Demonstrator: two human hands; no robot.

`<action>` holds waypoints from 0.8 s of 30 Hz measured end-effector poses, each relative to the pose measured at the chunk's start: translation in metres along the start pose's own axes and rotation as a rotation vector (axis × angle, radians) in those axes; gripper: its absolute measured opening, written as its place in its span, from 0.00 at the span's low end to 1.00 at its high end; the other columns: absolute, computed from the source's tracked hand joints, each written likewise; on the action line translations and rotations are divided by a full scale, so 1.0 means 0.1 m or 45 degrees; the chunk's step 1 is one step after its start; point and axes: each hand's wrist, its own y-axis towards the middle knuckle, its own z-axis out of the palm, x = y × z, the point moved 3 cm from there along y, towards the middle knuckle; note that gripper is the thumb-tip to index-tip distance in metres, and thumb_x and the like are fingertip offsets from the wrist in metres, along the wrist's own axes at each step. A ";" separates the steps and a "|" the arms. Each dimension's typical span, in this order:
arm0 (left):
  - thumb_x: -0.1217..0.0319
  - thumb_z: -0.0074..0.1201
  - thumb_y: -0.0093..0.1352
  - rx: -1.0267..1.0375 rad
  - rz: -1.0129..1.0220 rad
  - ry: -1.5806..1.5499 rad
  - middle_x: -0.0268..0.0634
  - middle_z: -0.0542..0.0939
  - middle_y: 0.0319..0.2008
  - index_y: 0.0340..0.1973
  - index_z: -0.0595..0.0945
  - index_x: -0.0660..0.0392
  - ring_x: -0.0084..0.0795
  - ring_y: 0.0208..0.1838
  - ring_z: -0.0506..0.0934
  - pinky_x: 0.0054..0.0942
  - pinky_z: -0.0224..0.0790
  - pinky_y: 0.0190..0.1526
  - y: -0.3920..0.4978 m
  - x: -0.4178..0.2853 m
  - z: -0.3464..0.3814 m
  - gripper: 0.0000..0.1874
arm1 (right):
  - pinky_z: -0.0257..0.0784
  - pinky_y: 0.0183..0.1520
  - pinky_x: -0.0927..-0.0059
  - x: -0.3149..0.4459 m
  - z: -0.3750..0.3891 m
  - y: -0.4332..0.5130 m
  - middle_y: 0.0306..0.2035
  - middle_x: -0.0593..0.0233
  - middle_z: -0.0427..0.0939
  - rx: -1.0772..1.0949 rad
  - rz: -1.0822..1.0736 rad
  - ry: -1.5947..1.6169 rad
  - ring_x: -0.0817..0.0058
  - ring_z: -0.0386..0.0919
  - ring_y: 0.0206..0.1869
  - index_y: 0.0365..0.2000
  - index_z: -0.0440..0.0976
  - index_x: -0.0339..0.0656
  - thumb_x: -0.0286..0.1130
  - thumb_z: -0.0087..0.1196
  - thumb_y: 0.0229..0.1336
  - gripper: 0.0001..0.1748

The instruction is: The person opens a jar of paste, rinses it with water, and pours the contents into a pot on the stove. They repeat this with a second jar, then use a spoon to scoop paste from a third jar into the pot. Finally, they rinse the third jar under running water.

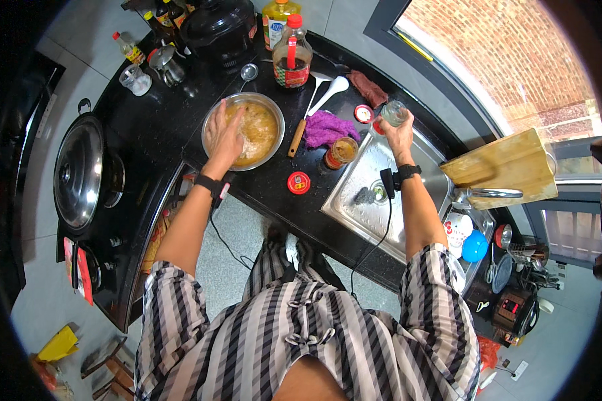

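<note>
My left hand [224, 138] hovers at the left side of a steel bowl [281, 133] of cloudy yellow-brown liquid [260, 131]. Its fingers are spread and grip nothing; whether they touch the rim or the liquid cannot be told. Out to the right, my right hand [400, 134] holds a clear glass jar [395, 113] at the far corner of the steel sink [351, 193]. Between the hands stands an uncapped jar of brown sauce [342, 152], with a red lid [298, 182] lying nearer me. A purple cloth [328, 129] lies behind that jar.
Behind the bowl stand a soy sauce jug [292, 60] and a black pot [220, 30]. A white ladle [329, 95] and a wooden-handled spatula [297, 138] lie beside the cloth. A faucet [491, 193] and cutting board [501, 170] flank the sink. A lidded wok [79, 170] sits left.
</note>
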 end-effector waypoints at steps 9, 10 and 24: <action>0.79 0.52 0.70 -0.096 0.059 -0.783 0.44 0.75 0.57 0.54 0.79 0.58 0.39 0.56 0.78 0.31 0.74 0.53 -0.53 -0.47 0.02 0.16 | 0.73 0.59 0.60 0.60 0.95 0.29 0.52 0.48 0.79 0.399 -0.683 0.131 0.56 0.78 0.56 0.60 0.62 0.34 0.43 0.74 0.44 0.47; 0.79 0.52 0.70 -0.123 -0.042 -0.909 0.46 0.79 0.46 0.47 0.80 0.63 0.41 0.45 0.80 0.33 0.74 0.47 -0.65 -0.54 0.04 0.11 | 0.73 0.59 0.58 0.61 1.05 0.29 0.53 0.46 0.78 0.400 -0.693 0.070 0.53 0.77 0.57 0.60 0.62 0.35 0.41 0.74 0.44 0.46; 0.69 0.66 0.62 0.252 0.136 -0.159 0.43 0.71 0.60 0.61 0.75 0.54 0.48 0.61 0.69 0.43 0.68 0.59 -1.20 -0.72 0.95 0.30 | 0.73 0.59 0.61 0.68 1.41 0.18 0.59 0.40 0.73 0.406 -0.695 0.040 0.51 0.78 0.54 0.66 0.58 0.29 0.46 0.75 0.45 0.55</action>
